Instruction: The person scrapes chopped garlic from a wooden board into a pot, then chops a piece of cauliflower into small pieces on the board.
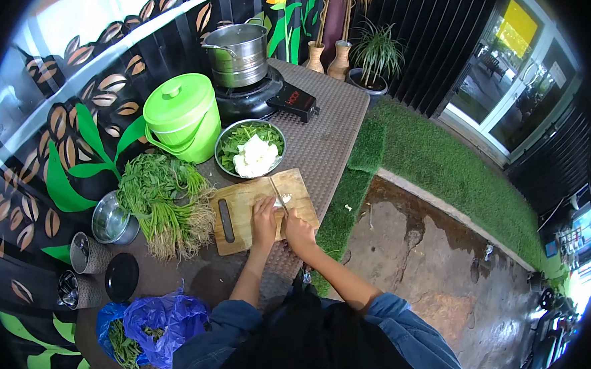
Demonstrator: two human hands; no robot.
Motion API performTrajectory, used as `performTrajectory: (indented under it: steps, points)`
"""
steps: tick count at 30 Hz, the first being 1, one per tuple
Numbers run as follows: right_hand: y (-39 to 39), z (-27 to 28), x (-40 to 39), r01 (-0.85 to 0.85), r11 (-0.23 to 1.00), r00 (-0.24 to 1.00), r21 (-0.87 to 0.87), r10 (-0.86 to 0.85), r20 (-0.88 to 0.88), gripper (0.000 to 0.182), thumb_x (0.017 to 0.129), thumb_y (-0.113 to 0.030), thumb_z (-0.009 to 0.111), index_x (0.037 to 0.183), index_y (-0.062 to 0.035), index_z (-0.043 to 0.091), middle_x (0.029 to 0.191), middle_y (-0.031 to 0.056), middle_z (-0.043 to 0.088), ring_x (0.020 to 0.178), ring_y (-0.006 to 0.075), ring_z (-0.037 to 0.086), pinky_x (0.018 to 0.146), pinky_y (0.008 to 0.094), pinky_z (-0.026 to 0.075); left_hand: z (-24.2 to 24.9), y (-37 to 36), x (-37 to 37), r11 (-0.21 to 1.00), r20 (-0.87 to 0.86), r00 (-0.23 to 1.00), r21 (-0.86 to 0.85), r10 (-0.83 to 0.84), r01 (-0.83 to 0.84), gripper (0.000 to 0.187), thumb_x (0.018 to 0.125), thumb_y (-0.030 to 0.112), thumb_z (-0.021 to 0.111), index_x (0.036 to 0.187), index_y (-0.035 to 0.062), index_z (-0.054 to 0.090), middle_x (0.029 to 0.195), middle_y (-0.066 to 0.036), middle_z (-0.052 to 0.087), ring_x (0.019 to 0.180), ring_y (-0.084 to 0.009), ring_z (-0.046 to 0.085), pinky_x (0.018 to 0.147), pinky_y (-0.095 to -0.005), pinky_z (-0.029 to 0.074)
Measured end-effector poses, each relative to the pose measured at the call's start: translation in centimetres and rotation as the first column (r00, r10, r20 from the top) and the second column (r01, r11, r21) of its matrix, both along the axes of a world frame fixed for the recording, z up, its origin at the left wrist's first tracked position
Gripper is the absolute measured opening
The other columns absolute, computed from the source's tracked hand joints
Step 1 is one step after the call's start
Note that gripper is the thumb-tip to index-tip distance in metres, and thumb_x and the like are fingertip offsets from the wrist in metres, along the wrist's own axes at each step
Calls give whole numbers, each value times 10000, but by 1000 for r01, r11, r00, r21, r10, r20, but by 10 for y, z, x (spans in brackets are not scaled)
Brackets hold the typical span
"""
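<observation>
A wooden cutting board [244, 220] with a slot handle lies at the table's front edge. My right hand [299, 234] is closed around the handle of a knife [275, 188], whose blade points away from me over the board. Beside the blade, my left hand [265, 221] rests on the board, fingers together against a small piece of white food [278, 203]. More white bits [286, 198] lie right of the blade. Behind the board, a metal bowl [222, 167] holds chopped green leaves [234, 142] and a heap of white pieces [256, 156].
Left of the board lies a rooted bunch of greens [159, 201], near a metal bowl [113, 221]. A lidded green bucket [184, 117] and a pot [237, 57] on a gas stove [248, 103] stand behind. Blue plastic bags [169, 325] sit front left. The table's right edge [348, 162] drops to grass.
</observation>
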State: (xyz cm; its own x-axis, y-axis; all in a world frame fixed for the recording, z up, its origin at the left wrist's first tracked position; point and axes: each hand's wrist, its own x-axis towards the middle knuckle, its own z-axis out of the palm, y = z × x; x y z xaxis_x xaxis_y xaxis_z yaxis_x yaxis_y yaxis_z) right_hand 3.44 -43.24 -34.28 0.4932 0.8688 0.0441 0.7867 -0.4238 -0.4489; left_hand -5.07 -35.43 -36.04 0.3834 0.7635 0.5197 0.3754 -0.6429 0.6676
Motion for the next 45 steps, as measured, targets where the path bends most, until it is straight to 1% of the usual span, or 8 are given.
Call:
performTrajectory:
  steps: [13, 23, 26, 30, 32, 33, 35, 45]
  points:
    - [5, 14, 3, -49, 995, 998, -90, 52, 31, 175, 920, -166, 460, 986, -7, 429, 727, 223, 665, 690, 360, 691, 571, 438, 563, -4, 1, -1, 1000, 27, 1000, 14, 7, -8, 312, 839, -37, 573, 1141, 1, 640, 1134, -165, 635, 1106, -343, 549, 936, -408, 453]
    - [18, 9, 11, -76, 994, 995, -77, 81, 58, 269, 922, -247, 461, 1030, -1, 457, 739, 231, 661, 695, 391, 680, 581, 463, 554, -4, 0, -5, 1000, 28, 1000, 21, -1, 1, 278, 848, 40, 586, 1115, -15, 641, 1119, -176, 636, 1106, -346, 544, 938, -420, 438]
    - [12, 24, 36, -177, 979, 974, -104, 159, -163, 345, 953, -275, 425, 1086, 41, 470, 848, 303, 634, 818, 449, 637, 732, 531, 491, 8, -5, -7, 1000, 50, 999, 20, -16, 15, 283, 834, 18, 587, 1113, -8, 625, 1101, -177, 624, 1076, -363, 539, 929, -423, 434]
    - [-6, 42, 51, -260, 965, 937, -29, 245, -249, 347, 949, -263, 424, 1063, 57, 493, 857, 317, 625, 820, 458, 627, 741, 524, 489, 10, -6, -3, 997, 36, 999, 63, 39, -41, 280, 814, 46, 598, 1092, 10, 613, 1057, -164, 609, 1042, -349, 528, 919, -431, 425]
    - [-19, 93, 44, -226, 967, 799, -119, 114, -590, 352, 945, -258, 420, 1045, 67, 507, 874, 334, 615, 844, 479, 608, 777, 523, 474, 11, -7, -5, 996, 28, 998, 59, 62, -63, 286, 810, 62, 607, 1091, 12, 612, 1049, -162, 607, 1040, -339, 524, 915, -426, 425]
    - [-17, 74, 48, -230, 966, 799, -121, 117, -590, 352, 945, -258, 420, 1045, 67, 507, 874, 334, 615, 844, 479, 608, 777, 523, 474, 13, -8, -5, 996, 29, 997, 57, 66, -68, 286, 810, 62, 607, 1091, 12, 612, 1049, -162, 607, 1040, -339, 524, 915, -426, 425]
    - [-12, 21, 58, -137, 980, 944, 143, 172, -280, 356, 939, -265, 432, 1057, 61, 509, 879, 339, 613, 865, 483, 602, 793, 532, 468, 16, -8, -6, 999, 27, 999, 15, 47, -47, 285, 810, 69, 614, 1089, 10, 617, 1048, -160, 612, 1040, -337, 528, 911, -420, 430]
    - [-27, 26, 33, -90, 996, 979, -2, 88, -183, 398, 926, -348, 481, 1041, 30, 527, 877, 299, 639, 856, 454, 628, 769, 525, 500, 8, -7, -10, 1000, 69, 997, -4, 17, -17, 259, 827, 36, 629, 1086, 25, 633, 1096, -134, 630, 1055, -328, 556, 896, -400, 458]
